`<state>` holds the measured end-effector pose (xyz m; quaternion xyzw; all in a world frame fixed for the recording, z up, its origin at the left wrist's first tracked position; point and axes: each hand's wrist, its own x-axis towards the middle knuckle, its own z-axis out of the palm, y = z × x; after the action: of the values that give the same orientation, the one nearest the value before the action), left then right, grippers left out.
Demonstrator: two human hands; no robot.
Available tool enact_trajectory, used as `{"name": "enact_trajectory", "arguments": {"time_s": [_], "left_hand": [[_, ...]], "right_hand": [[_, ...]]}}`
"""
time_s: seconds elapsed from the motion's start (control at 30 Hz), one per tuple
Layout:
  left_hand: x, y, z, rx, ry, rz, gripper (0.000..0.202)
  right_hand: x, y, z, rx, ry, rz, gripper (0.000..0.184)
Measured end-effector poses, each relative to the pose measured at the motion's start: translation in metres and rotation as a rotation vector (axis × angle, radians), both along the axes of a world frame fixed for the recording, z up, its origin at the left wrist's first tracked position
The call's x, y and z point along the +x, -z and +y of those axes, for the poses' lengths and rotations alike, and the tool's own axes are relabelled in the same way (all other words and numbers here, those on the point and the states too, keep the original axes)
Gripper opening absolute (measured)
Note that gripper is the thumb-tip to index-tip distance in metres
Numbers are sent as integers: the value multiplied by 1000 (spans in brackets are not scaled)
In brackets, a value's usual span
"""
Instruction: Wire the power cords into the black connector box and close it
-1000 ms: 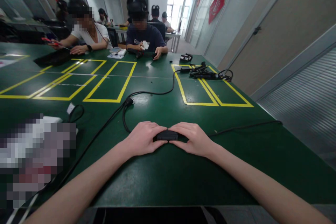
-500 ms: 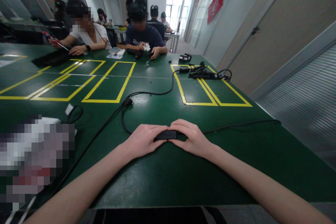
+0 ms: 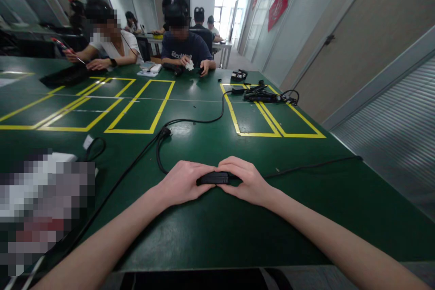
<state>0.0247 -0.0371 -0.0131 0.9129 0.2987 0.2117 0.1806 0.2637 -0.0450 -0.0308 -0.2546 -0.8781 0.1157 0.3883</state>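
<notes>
Adapter, black, lower centre of frame, left hand clamped on left end, right hand on right; plug left of centre, green worktop beneath

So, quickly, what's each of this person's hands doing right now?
Left hand: closed, holding the black, oblong, plastic-looking block between fingers and thumb.
Right hand: closed, holding the same block toward its right end.

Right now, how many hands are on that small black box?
2: the left hand around the left part of the black box, the right hand around its right part. Neither hand is hidden, though their fingers cover some of the box.
</notes>
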Motion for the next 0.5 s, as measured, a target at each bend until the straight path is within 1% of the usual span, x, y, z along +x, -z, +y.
{"name": "enact_trajectory", "arguments": {"time_s": [0.1,0.13,0.23,0.27,0.4,0.43,0.5], "left_hand": [[-2,2,1,51,-43,-8,42],[-3,2,1,67,-40,-6,41],[-4,2,2,89,6,19,28],[-5,2,2,97,19,17,27],[-5,3,2,170,29,-63,41],[-4,3,1,181,36,-80,40],[-4,3,1,178,63,-96,33]], "right_hand": [[0,-1,0,33,16,16,24],[0,-1,0,41,20,18,24],[1,-3,0,78,17,2,27],[1,-3,0,93,4,-9,27],[1,-3,0,133,-25,-15,28],[1,-4,0,128,-15,-6,29],[0,-5,0,98,6,9,31]]}}
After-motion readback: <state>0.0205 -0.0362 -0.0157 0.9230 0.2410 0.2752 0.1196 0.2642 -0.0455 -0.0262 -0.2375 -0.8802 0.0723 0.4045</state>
